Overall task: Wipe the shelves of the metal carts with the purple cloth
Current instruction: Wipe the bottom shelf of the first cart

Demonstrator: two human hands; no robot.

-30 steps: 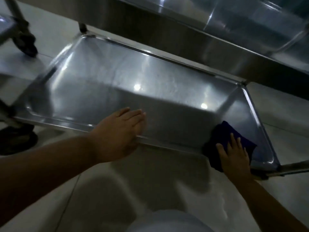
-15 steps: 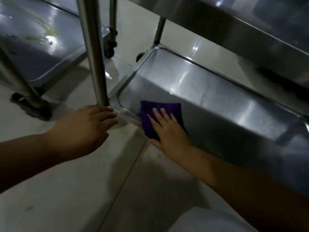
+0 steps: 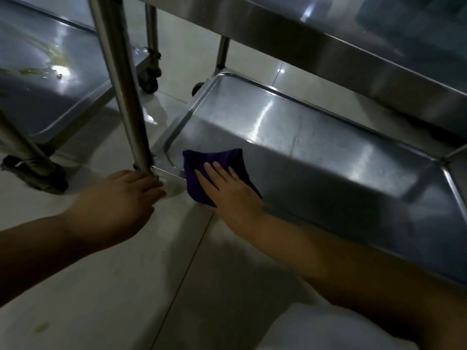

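We see the right hand (image 3: 227, 188) flat, fingers straight, pressing the purple cloth (image 3: 214, 170) onto the near left corner of the bottom shelf (image 3: 316, 152). The left hand (image 3: 118, 205) rests with loosely bent fingers at the foot of the post (image 3: 121, 82).

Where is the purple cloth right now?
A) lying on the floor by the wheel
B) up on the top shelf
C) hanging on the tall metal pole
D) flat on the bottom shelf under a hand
D: the purple cloth lies at the near left corner of the bottom shelf, and the right hand presses on it with straight fingers.
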